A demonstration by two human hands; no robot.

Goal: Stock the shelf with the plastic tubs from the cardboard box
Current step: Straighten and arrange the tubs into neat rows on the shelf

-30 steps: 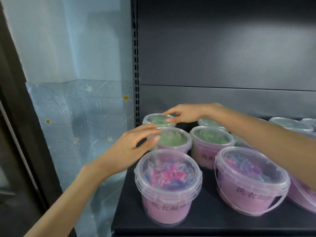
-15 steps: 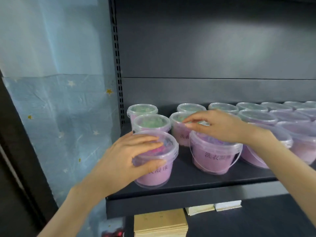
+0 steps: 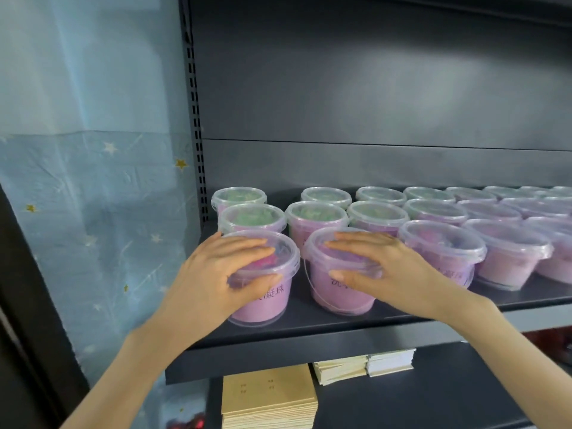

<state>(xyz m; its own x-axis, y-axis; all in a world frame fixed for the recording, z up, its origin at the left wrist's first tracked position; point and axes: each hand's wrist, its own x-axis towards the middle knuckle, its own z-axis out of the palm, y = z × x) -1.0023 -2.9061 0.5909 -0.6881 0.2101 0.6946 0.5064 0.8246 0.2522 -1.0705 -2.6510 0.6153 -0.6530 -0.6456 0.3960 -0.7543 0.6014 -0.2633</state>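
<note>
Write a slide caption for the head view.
Left hand grips the corner tub, right hand the next tub, on a stocked shelf.

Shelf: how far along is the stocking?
Done: three rows of tubs stand on the shelf. In hand: the left hand grips the front-left tub, the right hand the second front tub. Left: cannot tell; the cardboard box is out of view.
</note>
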